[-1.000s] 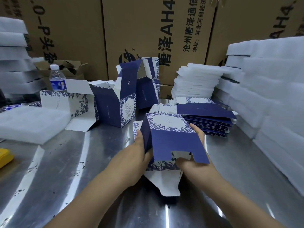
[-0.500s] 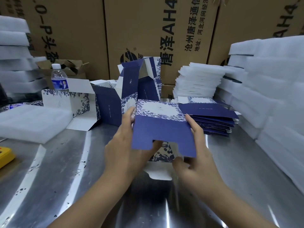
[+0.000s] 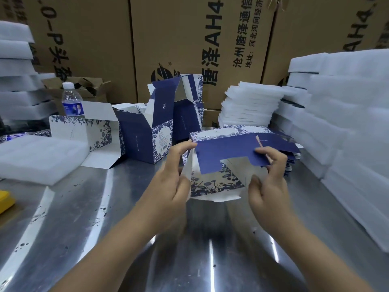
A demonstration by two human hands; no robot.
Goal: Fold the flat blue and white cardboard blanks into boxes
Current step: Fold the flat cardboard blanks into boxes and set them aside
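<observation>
Blue-and-white cardboard blank (image 3: 219, 165), partly opened into a sleeve, is held just above the steel desk (image 3: 84, 218) at centre frame. Left hand (image 3: 170, 182) pinches its left edge; right hand (image 3: 267, 175) has a closed grip on the notched blue flap (image 3: 227, 152) at the right. To fold well, square the sleeve first, then crease the flap along its score. Stack of flat blanks (image 3: 292, 150) lies right of centre; folded boxes (image 3: 147, 131) stand behind.
</observation>
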